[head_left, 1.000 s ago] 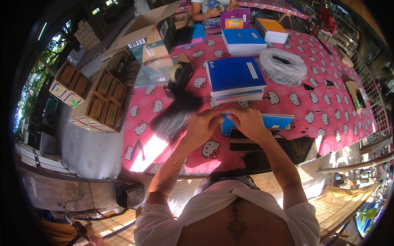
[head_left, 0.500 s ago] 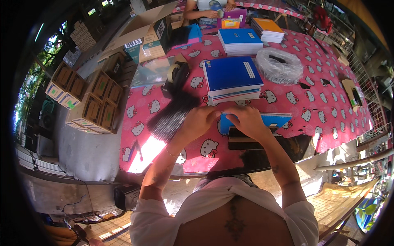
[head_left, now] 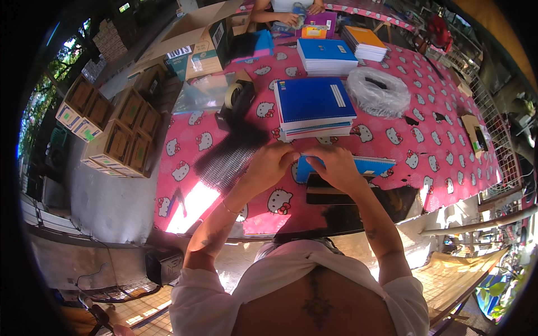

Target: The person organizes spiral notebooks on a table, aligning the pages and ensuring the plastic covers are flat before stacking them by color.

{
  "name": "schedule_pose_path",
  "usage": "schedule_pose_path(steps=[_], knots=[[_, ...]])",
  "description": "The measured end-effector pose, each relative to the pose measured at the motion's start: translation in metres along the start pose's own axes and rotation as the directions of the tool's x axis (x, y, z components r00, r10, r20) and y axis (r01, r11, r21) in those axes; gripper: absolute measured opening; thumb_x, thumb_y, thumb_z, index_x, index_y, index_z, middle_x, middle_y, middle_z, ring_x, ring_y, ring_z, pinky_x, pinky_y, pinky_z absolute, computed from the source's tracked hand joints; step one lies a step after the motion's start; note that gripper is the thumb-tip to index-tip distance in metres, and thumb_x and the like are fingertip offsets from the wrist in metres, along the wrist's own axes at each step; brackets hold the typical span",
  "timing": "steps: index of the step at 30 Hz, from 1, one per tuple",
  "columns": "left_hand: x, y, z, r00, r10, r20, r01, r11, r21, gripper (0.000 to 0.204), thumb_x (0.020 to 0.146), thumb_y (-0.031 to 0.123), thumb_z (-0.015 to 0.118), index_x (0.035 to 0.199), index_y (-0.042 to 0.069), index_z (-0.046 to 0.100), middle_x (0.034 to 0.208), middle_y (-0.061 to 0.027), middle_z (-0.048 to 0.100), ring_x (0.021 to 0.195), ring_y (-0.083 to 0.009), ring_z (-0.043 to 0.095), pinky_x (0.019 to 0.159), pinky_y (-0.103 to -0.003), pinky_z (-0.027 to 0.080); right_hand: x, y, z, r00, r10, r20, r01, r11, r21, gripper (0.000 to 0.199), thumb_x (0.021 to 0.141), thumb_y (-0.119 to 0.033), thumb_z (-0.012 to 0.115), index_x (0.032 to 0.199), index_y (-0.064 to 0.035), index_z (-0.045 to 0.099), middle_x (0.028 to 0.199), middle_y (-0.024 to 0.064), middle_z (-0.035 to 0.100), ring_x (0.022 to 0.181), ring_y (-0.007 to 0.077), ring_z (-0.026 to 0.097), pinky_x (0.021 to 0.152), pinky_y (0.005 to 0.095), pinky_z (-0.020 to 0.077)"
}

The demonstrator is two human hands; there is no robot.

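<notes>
My left hand (head_left: 273, 163) and my right hand (head_left: 335, 166) meet over a flat blue notebook (head_left: 367, 166) lying on the pink patterned tablecloth (head_left: 426, 151). Both hands pinch its left end; a thin clear wrap seems to be between the fingers, but I cannot tell for sure. A dark flat object (head_left: 330, 194) lies just below the notebook, under my right wrist. Just beyond my hands stands a stack of blue notebooks (head_left: 314, 106). A black ribbed sheet (head_left: 227, 157) lies left of my left hand.
A tape dispenser (head_left: 235, 98) and a clear plastic bag (head_left: 378, 92) sit mid-table. More notebook stacks (head_left: 328, 56) and an orange stack (head_left: 364, 42) lie at the far end, where another person's hands (head_left: 291, 17) work. Open cardboard boxes (head_left: 112, 129) stand on the left.
My hands stay together at the blue notebook's left end; the fingers shifted slightly. The view has tilted a little.
</notes>
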State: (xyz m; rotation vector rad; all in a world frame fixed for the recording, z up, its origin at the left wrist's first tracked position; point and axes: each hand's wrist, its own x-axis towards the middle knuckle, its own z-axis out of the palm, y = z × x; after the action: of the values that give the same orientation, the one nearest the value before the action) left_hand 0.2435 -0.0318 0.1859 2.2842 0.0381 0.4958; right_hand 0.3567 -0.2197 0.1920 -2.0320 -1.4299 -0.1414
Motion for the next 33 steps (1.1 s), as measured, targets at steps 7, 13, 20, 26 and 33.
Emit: schedule_pose_path(steps=[7, 13, 20, 26, 33], knots=[[-0.001, -0.003, 0.002, 0.997, 0.059, -0.052, -0.057, 0.998, 0.039, 0.013, 0.088, 0.012, 0.074, 0.093, 0.0, 0.071, 0.085, -0.015, 0.069, 0.071, -0.0278, 0.068, 0.064, -0.038, 0.053, 0.002, -0.001, -0.002, 1.0, 0.008, 0.002, -0.008, 0.999, 0.036, 0.017, 0.086, -0.014, 0.072, 0.103, -0.0098, 0.07, 0.087, 0.0122, 0.071, 0.077, 0.0328, 0.069, 0.066, 0.043, 0.0537], [0.0, 0.001, 0.001, 0.995, 0.084, -0.061, -0.083, 0.996, 0.019, 0.015, 0.088, 0.016, 0.072, 0.09, 0.001, 0.069, 0.085, -0.0155, 0.069, 0.071, -0.0333, 0.068, 0.063, -0.043, 0.052, 0.001, 0.004, -0.002, 1.0, -0.008, 0.011, 0.008, 1.0, 0.027, 0.018, 0.087, -0.014, 0.072, 0.104, -0.0106, 0.072, 0.091, 0.012, 0.072, 0.078, 0.0319, 0.069, 0.067, 0.0424, 0.0545], [-0.003, 0.002, 0.002, 0.991, 0.115, -0.065, -0.106, 0.986, 0.131, 0.016, 0.088, 0.017, 0.073, 0.092, 0.002, 0.069, 0.08, -0.0144, 0.068, 0.069, -0.0348, 0.065, 0.063, -0.041, 0.051, 0.001, 0.0, -0.004, 1.0, -0.011, 0.028, 0.01, 0.999, 0.052, 0.018, 0.087, -0.014, 0.071, 0.105, -0.0108, 0.072, 0.09, 0.0122, 0.072, 0.08, 0.0324, 0.069, 0.068, 0.0423, 0.0545], [0.026, -0.012, -0.004, 0.969, -0.135, 0.208, 0.141, 0.99, -0.016, 0.026, 0.098, 0.024, 0.066, 0.096, -0.003, 0.067, 0.075, -0.0098, 0.065, 0.058, -0.0192, 0.065, 0.055, -0.033, 0.051, 0.02, 0.027, -0.004, 0.99, 0.027, 0.136, -0.053, 0.979, 0.195, 0.019, 0.088, -0.014, 0.071, 0.105, -0.005, 0.072, 0.089, 0.0141, 0.073, 0.082, 0.0271, 0.071, 0.073, 0.0383, 0.0535], [0.061, -0.043, -0.014, 0.827, -0.285, 0.484, 0.431, 0.875, -0.221, 0.038, 0.102, 0.036, 0.06, 0.097, -0.001, 0.068, 0.076, -0.001, 0.064, 0.06, -0.0099, 0.063, 0.054, -0.022, 0.05, 0.052, 0.055, 0.001, 0.915, 0.088, 0.394, -0.206, 0.941, 0.268, 0.024, 0.091, -0.016, 0.07, 0.107, 0.0028, 0.07, 0.091, 0.0144, 0.073, 0.083, 0.0206, 0.069, 0.076, 0.0351, 0.0519]])
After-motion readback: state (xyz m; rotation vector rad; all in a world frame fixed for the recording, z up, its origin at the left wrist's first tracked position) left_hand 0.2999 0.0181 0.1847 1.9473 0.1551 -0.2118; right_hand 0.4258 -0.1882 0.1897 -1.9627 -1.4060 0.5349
